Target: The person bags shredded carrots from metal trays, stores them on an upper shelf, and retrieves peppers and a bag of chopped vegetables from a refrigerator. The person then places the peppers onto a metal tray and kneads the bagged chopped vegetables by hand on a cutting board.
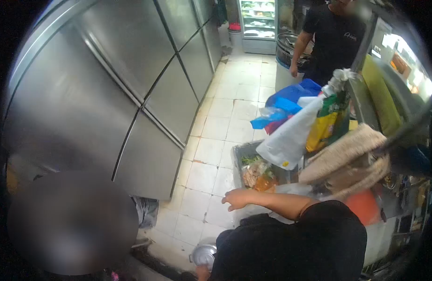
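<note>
Two hands, one round metal pot [204, 255], so no long axis to fuss over: going by the scrap tub [235, 163], it's on the near side and left. Left hand [203, 272] is way closer, right at the pot, grip too hidden to tell; right hand [234, 199] is out by the tub's near-left corner, fingers loosely spread, nothing visible in it.

Steel cabinets [85, 98] line a tiled floor [210, 150] beyond which stands a lit fridge [258, 21].

Stainless-steel door panels [94, 93] line ten o'clock; white floor tiles [211, 150] stretch toward a lit display refrigerator [259, 44] between twelve and one; bright light [427, 86] glares at two.
</note>
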`<action>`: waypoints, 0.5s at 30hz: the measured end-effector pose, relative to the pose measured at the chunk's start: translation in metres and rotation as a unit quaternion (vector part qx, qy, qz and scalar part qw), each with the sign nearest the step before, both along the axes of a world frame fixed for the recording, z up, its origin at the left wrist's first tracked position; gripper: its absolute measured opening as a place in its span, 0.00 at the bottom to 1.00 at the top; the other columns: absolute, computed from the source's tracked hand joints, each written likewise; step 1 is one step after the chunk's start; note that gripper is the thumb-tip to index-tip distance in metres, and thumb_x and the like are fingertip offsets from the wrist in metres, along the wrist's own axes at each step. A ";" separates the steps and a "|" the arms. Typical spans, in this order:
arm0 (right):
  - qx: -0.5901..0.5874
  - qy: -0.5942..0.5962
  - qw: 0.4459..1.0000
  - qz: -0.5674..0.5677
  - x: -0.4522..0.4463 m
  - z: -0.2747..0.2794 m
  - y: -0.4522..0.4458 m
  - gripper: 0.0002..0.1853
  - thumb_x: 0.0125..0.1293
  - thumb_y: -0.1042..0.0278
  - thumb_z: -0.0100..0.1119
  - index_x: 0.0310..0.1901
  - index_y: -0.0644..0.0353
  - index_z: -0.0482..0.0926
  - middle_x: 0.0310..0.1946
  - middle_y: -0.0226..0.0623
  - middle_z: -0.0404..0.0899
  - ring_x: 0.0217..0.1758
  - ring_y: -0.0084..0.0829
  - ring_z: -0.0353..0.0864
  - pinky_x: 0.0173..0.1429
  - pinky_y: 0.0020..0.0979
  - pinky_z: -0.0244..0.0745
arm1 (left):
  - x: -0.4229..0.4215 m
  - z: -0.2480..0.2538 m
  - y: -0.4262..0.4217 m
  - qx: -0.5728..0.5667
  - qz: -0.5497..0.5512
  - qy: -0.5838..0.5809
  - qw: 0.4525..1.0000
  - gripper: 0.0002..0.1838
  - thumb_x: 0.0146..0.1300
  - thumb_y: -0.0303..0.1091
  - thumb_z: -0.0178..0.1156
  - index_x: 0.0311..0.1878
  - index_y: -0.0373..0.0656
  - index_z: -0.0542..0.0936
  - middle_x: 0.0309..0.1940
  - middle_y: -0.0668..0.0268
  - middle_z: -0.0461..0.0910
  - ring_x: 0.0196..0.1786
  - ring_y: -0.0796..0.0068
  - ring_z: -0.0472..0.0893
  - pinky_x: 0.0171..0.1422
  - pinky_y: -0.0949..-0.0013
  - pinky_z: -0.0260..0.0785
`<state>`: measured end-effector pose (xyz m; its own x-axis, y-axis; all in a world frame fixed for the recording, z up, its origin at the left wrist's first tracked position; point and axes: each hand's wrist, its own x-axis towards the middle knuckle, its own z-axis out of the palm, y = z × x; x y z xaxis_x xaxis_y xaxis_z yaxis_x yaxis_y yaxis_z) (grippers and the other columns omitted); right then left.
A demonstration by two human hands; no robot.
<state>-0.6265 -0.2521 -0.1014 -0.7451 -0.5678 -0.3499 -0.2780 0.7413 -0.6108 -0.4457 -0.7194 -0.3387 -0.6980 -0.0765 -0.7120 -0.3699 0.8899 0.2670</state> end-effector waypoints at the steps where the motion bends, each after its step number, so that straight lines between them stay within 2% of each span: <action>1: -0.004 0.010 1.000 -0.010 -0.025 0.006 -0.004 0.26 0.56 0.54 0.60 0.55 0.57 0.72 0.47 0.49 0.74 0.51 0.49 0.74 0.54 0.43 0.70 | -0.016 0.004 0.003 0.009 0.019 -0.030 0.999 0.17 0.60 0.40 0.55 0.45 0.37 0.79 0.42 0.51 0.79 0.49 0.53 0.76 0.55 0.58 0.66; 5: -0.053 0.028 0.993 -0.106 -0.118 0.003 -0.003 0.25 0.57 0.54 0.59 0.54 0.57 0.72 0.46 0.49 0.74 0.51 0.49 0.74 0.54 0.42 0.70 | -0.103 0.004 0.014 0.029 0.014 -0.093 0.995 0.17 0.59 0.40 0.55 0.43 0.37 0.80 0.39 0.51 0.80 0.46 0.53 0.77 0.52 0.59 0.67; 8: -0.016 0.027 0.987 -0.161 -0.161 -0.022 0.016 0.25 0.58 0.52 0.58 0.55 0.56 0.72 0.47 0.49 0.74 0.51 0.48 0.74 0.54 0.43 0.69 | -0.191 -0.002 0.010 0.037 -0.036 -0.089 0.995 0.16 0.58 0.39 0.55 0.42 0.36 0.80 0.37 0.51 0.80 0.43 0.53 0.78 0.50 0.59 0.68; 11: 0.056 -0.025 0.981 -0.186 -0.186 -0.037 0.042 0.27 0.58 0.50 0.57 0.56 0.56 0.71 0.47 0.48 0.75 0.51 0.48 0.75 0.55 0.43 0.69 | -0.318 -0.011 -0.008 0.037 -0.124 -0.030 0.991 0.16 0.57 0.39 0.55 0.41 0.36 0.80 0.35 0.51 0.80 0.41 0.52 0.78 0.47 0.59 0.69; 13: 0.036 -0.050 0.972 -0.227 -0.192 -0.053 0.058 0.27 0.58 0.50 0.57 0.56 0.56 0.71 0.47 0.48 0.76 0.52 0.47 0.75 0.55 0.43 0.70 | -0.431 -0.018 -0.022 0.019 -0.205 0.069 0.976 0.15 0.57 0.38 0.55 0.40 0.36 0.80 0.34 0.51 0.81 0.40 0.52 0.79 0.46 0.60 0.70; 14: 0.044 -0.060 0.971 -0.227 -0.198 -0.064 0.068 0.27 0.58 0.50 0.57 0.55 0.55 0.72 0.47 0.48 0.76 0.52 0.47 0.75 0.55 0.43 0.70 | -0.489 -0.008 -0.024 0.019 -0.225 0.132 0.965 0.15 0.57 0.38 0.54 0.40 0.36 0.80 0.33 0.52 0.81 0.39 0.52 0.79 0.45 0.60 0.70; 15: 0.044 -0.070 0.970 -0.228 -0.207 -0.081 0.073 0.26 0.57 0.50 0.57 0.55 0.55 0.72 0.47 0.49 0.76 0.53 0.47 0.75 0.54 0.43 0.70 | -0.529 0.110 0.050 0.021 -0.091 0.149 0.984 0.17 0.58 0.40 0.55 0.41 0.35 0.80 0.33 0.52 0.81 0.37 0.54 0.79 0.46 0.59 0.70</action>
<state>-0.8334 -0.1795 -0.1827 -0.8538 -0.1526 -0.4977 0.1726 0.8190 -0.5472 -0.9746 -0.6696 -0.2286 -0.8755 0.0939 -0.4740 -0.1056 0.9200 0.3775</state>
